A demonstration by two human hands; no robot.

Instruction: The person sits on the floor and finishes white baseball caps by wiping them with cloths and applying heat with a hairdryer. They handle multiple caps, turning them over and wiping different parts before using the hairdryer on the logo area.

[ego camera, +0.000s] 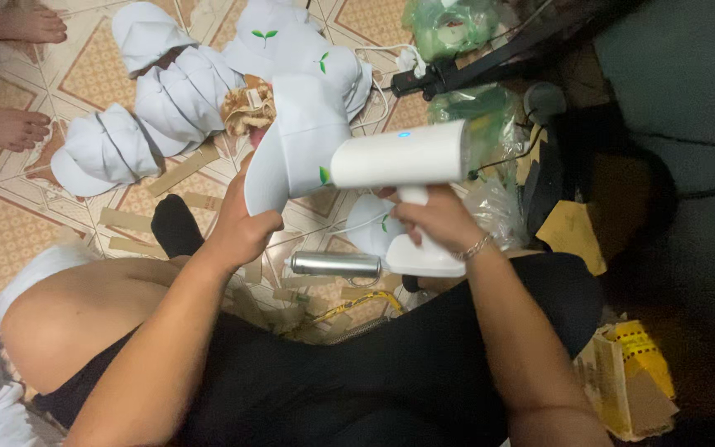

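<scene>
Head view looks down on my two hands over a tiled floor (10,223). My left hand (237,228) is curled tight around the brim edge of a white cap (304,136) with a small green leaf mark, holding it up with the crown above the hand. My right hand (436,217) is closed around the grip of a white handheld steamer (399,157), whose barrel lies level just above that hand, with its nozzle end touching the cap's side. A thin bracelet (475,247) sits on the right wrist.

Between the two hands and a little below them, a silver metal cylinder (334,264) lies on the floor. Just under the right hand I see another white cap (371,225), partly hidden. Beyond the left hand a heap of white caps (175,83) is spread out, with flat cardboard strips (182,172) lying beside it. Past the right hand sit green plastic bags (448,29) and a black cable (515,157). Far to the left of my left hand, another person's bare feet (14,79) rest on the tiles.
</scene>
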